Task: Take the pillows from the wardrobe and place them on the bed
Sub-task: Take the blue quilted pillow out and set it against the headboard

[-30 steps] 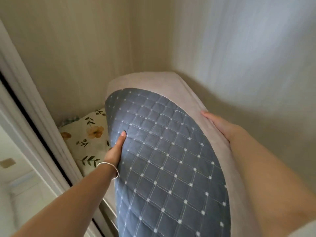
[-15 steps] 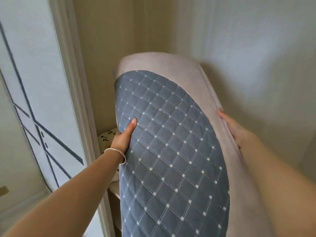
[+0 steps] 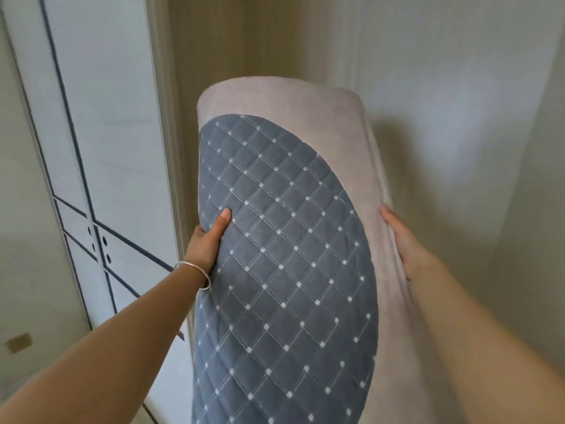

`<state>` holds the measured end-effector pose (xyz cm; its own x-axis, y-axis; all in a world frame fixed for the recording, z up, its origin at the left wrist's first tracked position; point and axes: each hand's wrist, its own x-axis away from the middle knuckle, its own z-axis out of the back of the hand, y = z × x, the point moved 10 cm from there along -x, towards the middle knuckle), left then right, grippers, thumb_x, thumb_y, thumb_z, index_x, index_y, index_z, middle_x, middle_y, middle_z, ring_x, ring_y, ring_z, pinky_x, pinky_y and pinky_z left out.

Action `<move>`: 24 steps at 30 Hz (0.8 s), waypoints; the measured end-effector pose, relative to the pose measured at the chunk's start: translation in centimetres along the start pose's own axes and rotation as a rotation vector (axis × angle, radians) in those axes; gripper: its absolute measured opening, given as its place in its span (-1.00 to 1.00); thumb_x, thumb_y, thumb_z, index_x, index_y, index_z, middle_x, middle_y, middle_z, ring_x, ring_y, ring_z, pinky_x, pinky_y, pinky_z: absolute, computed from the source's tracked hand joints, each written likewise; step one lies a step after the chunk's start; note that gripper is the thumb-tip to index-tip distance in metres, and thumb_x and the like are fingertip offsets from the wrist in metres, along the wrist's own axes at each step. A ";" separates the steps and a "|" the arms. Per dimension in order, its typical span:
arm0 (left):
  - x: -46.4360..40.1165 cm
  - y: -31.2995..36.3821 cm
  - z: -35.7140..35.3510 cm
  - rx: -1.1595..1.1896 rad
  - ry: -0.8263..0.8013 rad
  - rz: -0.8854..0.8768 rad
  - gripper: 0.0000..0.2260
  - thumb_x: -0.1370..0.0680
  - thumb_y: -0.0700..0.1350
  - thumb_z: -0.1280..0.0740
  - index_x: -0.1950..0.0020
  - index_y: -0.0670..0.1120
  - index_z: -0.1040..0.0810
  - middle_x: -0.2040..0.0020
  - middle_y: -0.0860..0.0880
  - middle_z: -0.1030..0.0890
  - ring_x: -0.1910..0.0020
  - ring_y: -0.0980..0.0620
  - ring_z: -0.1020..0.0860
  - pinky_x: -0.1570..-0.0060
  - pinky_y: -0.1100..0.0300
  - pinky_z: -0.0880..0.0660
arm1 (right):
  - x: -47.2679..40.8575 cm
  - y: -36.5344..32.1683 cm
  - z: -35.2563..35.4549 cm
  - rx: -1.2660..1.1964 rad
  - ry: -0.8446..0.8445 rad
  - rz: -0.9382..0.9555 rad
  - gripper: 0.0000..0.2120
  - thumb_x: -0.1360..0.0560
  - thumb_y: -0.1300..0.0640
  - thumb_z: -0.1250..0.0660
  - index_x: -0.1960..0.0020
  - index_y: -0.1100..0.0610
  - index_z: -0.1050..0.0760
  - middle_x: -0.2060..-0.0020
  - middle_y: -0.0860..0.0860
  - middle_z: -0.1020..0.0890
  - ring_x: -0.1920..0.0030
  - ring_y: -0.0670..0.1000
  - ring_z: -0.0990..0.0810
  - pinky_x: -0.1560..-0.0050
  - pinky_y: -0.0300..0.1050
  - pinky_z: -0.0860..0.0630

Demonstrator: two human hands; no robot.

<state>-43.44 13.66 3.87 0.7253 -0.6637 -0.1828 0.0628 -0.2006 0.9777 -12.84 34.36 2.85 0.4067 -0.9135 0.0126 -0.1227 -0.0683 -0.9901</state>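
Holding quilted grey pillow [image 3: 284, 255] upright, left hand [image 3: 205, 243] and right hand [image 3: 403, 243] clamped on edges, beige wardrobe walls [image 3: 443, 117] behind

Both hands, left hand [image 3: 205, 240] and right hand [image 3: 403, 243], carry the upright quilted pillow [image 3: 284, 255].

White panelled door [image 3: 101, 148] left, beige walls [image 3: 443, 117], soft light

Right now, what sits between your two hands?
Only the grey quilted pillow: in the head view, the left hand grips its left edge and the right hand its pink right edge.
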 end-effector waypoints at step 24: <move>20.2 -0.7 26.5 -0.115 0.693 -0.078 -0.41 -0.49 0.27 -0.25 -0.38 -0.07 -0.38 -0.18 -0.02 -0.53 -0.12 -0.04 -0.53 -0.11 0.09 -0.39 | 8.5 11.3 -24.7 -0.016 -0.676 -0.167 -0.50 -0.37 -0.28 -0.30 -0.09 0.07 -0.54 0.26 0.02 -0.68 0.25 0.01 -0.63 0.29 -0.11 -0.54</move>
<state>-47.02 -18.67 -3.22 0.9828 -0.0312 -0.1822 0.1770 -0.1265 0.9760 -33.17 15.95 -4.78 0.8952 -0.4402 0.0696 -0.0207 -0.1972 -0.9802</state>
